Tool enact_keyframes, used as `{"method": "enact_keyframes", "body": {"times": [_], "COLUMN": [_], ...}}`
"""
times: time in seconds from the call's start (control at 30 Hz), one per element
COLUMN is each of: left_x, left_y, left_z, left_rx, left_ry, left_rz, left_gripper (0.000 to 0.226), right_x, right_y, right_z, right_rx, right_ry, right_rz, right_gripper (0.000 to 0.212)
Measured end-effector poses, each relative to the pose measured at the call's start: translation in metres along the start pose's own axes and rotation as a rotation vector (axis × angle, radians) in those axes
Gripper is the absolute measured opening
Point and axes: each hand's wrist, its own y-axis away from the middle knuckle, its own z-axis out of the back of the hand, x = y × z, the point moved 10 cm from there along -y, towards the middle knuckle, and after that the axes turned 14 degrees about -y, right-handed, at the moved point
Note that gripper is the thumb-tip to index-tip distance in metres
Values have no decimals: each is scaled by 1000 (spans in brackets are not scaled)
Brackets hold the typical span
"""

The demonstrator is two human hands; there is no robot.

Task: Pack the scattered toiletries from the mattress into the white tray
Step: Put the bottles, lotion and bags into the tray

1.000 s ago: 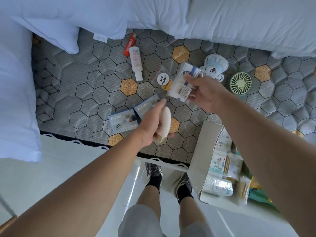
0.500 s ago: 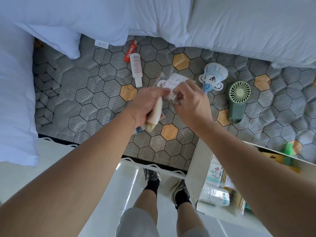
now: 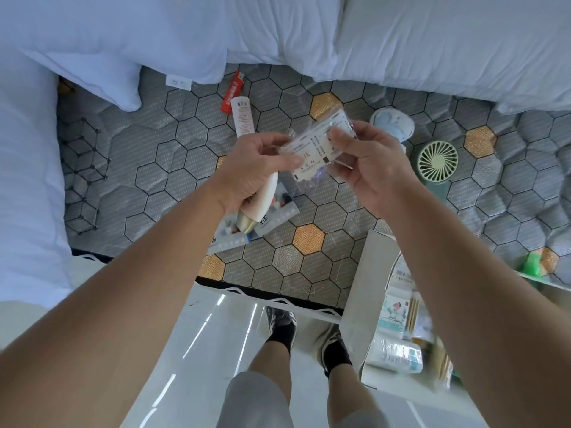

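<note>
My left hand [image 3: 253, 168] grips a cream bottle with a gold cap [image 3: 259, 205], cap pointing down, and its fingertips also pinch the left end of a clear plastic packet [image 3: 318, 149]. My right hand [image 3: 367, 162] holds the packet's right end. Both hands hover above the hexagon-patterned mattress [image 3: 173, 168]. On the mattress lie a white tube [image 3: 244, 118], a red tube [image 3: 233, 92] and two flat blue-white packets [image 3: 278, 217] below my left hand. The white tray [image 3: 360, 291] sits at the lower right with several packed items inside.
White pillows and a duvet [image 3: 401, 41] border the mattress at the back and left. A green hand fan [image 3: 437, 162] and a pale blue toy [image 3: 392, 125] lie right of my hands. A green object [image 3: 533, 264] is beside the tray. My feet stand on the glossy floor [image 3: 197, 335].
My hands came together: the left hand, still holding the bottle, rose to meet the right hand, and both now hold the clear packet between them.
</note>
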Motion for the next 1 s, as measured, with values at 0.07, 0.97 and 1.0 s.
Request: {"method": "enact_keyframes", "body": {"times": [0.07,0.97,1.0], "left_x": [6,78,83], "left_y": [-1,32,34], "left_z": [0,32,32], "left_rx": [-5,-141,-162], "left_ry": [-9,56,68], "left_rz": [17,141,167], "left_gripper": [21,12,12], "right_x": [2,-54,-56], "right_y": [-1,-58,-55], "right_z": [3,8,12], "right_rx": [-39,-176,-183], "right_ry": [-37,1169,1115], "right_rz": [22,11,-11], "right_gripper": [13,11,14]}}
